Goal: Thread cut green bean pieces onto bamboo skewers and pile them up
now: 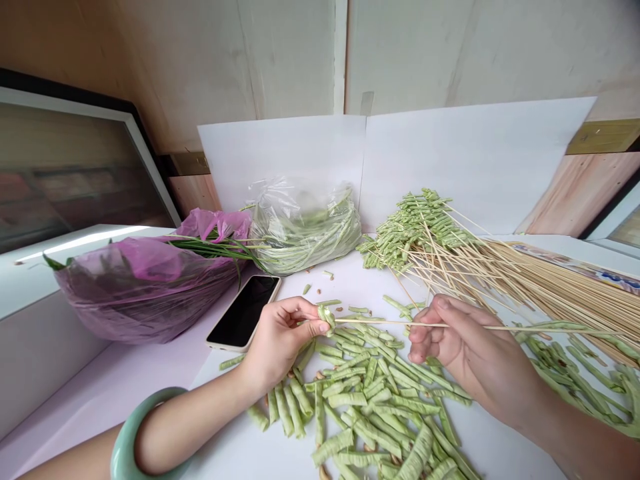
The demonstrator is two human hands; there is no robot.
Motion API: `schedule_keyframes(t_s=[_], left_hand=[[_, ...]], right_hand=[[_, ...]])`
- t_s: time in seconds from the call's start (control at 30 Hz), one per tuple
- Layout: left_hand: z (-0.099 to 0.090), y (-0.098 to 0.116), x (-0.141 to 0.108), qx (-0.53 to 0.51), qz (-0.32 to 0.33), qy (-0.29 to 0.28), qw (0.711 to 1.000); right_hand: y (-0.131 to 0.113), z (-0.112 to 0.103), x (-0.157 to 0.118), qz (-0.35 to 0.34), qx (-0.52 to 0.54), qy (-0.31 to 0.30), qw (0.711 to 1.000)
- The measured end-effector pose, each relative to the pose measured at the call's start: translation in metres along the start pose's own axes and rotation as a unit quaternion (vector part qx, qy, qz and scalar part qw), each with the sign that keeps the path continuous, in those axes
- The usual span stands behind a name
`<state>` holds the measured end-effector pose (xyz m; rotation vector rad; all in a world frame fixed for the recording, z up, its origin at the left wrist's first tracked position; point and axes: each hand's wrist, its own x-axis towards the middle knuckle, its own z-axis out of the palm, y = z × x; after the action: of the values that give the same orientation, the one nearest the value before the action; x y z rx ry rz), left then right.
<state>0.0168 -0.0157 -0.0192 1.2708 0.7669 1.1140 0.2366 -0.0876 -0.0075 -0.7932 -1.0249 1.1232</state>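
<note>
A: Hand state?

B: The left hand was narrow, with thumb and fingertips pinched on a coiled piece of long bean at the tip of a bamboo skewer. The right hand was also closed, holding that skewer's shaft in its fingers, about level.

A: Where was the bean?

B: Between the hands, nearer the left one, above a loose pile of cut beans at the near middle of the desk.

A: What else was around?

B: A smartphone lay just beside the left hand, and a green bangle sat on that wrist. A second pile of beans lay toward the right edge. Behind it were a bundle of bare skewers and a heap of bean-threaded skewers, which reached toward the back edge. Left of those, a clear plastic bag of long beans stood against a white cardboard sheet — a purple plastic bag lay further left.
</note>
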Motion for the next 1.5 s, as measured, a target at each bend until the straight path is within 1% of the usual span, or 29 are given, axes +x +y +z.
schedule_keyframes(t_s=[0.4,0.63,1.0,1.27,1.5], left_hand=[[0.0,-0.002,-0.001,0.003,0.008,-0.017,1.0],[-0.001,-0.001,-0.001,0.016,0.013,-0.011,1.0],[-0.002,-0.002,-0.003,0.014,0.02,-0.019,1.0],[-0.001,-0.002,-0.003,0.021,0.02,-0.017,0.999],[0.0,-0.002,-0.002,0.022,0.019,-0.016,0.999]], right_hand=[[0.002,0.0,-0.002,0.006,0.006,0.007,1.0],[0.005,0.001,-0.001,0.014,0.009,0.006,1.0],[0.008,-0.001,-0.004,0.014,0.009,-0.005,1.0],[0.008,-0.001,-0.004,0.009,0.009,-0.012,1.0],[0.01,0.0,-0.005,0.018,0.012,-0.014,1.0]])
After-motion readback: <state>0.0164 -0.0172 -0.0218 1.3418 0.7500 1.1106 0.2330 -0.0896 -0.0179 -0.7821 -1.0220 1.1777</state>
